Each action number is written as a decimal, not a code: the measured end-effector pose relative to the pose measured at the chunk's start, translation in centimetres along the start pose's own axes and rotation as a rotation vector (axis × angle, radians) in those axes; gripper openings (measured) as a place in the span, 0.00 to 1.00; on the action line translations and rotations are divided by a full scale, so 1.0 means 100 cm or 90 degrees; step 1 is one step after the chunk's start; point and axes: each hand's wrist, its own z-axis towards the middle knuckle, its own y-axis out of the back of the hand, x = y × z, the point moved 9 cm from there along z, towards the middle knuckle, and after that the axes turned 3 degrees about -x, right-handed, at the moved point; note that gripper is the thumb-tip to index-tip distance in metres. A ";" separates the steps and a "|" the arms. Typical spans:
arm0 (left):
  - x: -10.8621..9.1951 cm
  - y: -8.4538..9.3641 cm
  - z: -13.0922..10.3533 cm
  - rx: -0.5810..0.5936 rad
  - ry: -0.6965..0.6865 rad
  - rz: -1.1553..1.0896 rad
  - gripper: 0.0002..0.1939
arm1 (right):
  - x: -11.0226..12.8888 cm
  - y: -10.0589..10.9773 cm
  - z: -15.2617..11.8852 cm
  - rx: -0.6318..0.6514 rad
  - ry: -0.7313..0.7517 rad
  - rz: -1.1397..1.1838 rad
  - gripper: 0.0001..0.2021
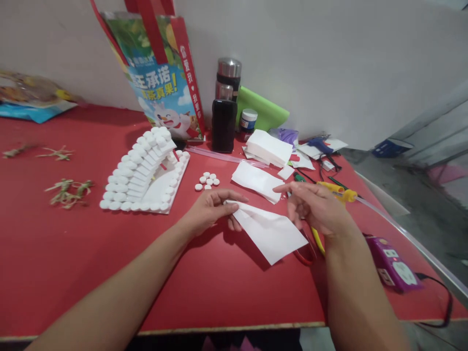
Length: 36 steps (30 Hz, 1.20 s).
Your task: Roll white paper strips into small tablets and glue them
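A white sheet of paper [272, 239], with a fold along its upper edge, is pinched at its left corner by my left hand [212, 209]. Its free end slants down to the right above the red tabletop. To the right of the sheet is my right hand [314, 204], index finger stretched out and the other fingers loosely bent apart, nothing visible in it. The index fingertip is close to a stack of white paper strips [256, 181]. Several small white round pieces [207, 180] lie beyond my left hand. Further left stands a white stepped model [141, 175] edged with similar round pieces.
Behind are a tote bag [164, 87], a dark phone [224, 126], a thermos [229, 70], a small jar [248, 119] and more paper [272, 147]. A yellow glue gun [336, 191] and a purple power socket [393, 265] sit right. Dried twig bundles [68, 192] lie left.
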 end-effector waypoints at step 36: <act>0.009 -0.005 -0.004 0.030 0.041 -0.026 0.12 | -0.015 -0.090 -0.016 0.272 -0.138 0.171 0.29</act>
